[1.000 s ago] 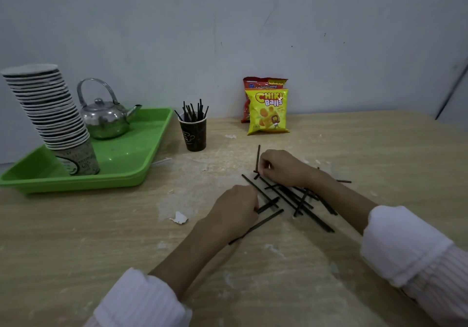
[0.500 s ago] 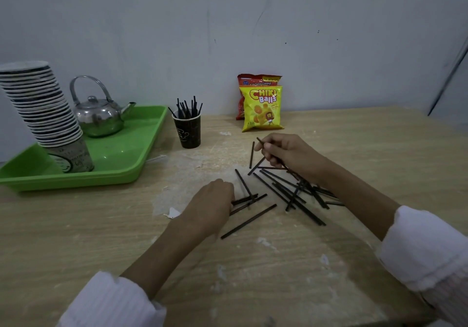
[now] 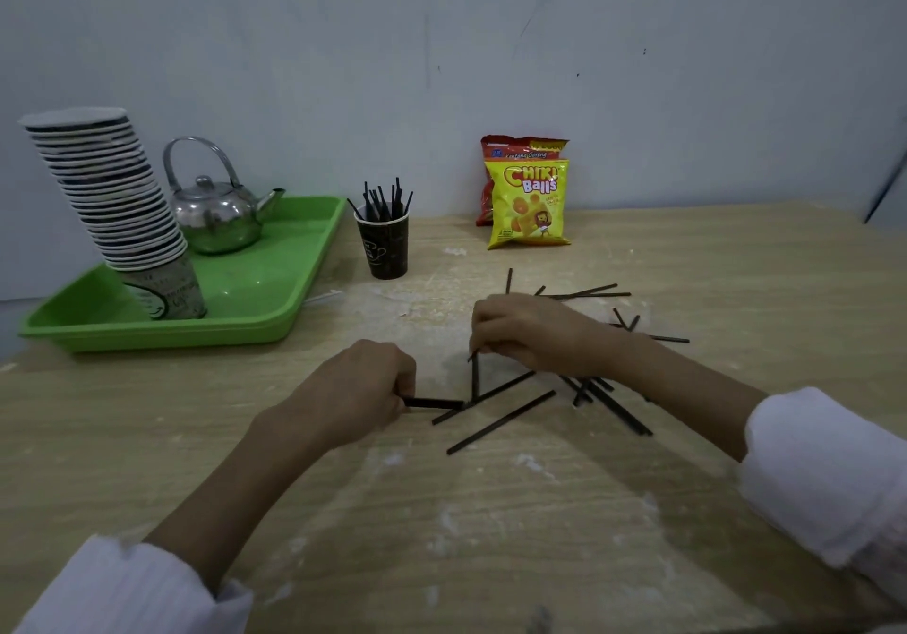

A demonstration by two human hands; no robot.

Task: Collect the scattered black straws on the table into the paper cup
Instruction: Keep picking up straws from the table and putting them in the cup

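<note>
Several black straws point(image 3: 500, 421) lie scattered on the wooden table point(image 3: 540, 511), in front of and under my right arm. My left hand point(image 3: 360, 390) grips a small bunch of black straws whose ends stick out to the right. My right hand point(image 3: 527, 331) pinches black straws at its fingertips, one pointing down to the table; more are fanned behind it. A dark paper cup point(image 3: 383, 245) stands further back, left of centre, with several straws upright in it.
A green tray point(image 3: 275, 290) at the left holds a tall leaning stack of paper cups point(image 3: 113, 201) and a metal kettle point(image 3: 216, 211). Two snack bags point(image 3: 527, 199) lean against the wall behind the straws.
My right hand came back down from lifting a straw and now pinches straws near the table. My left hand has closed on a bunch of straws.
</note>
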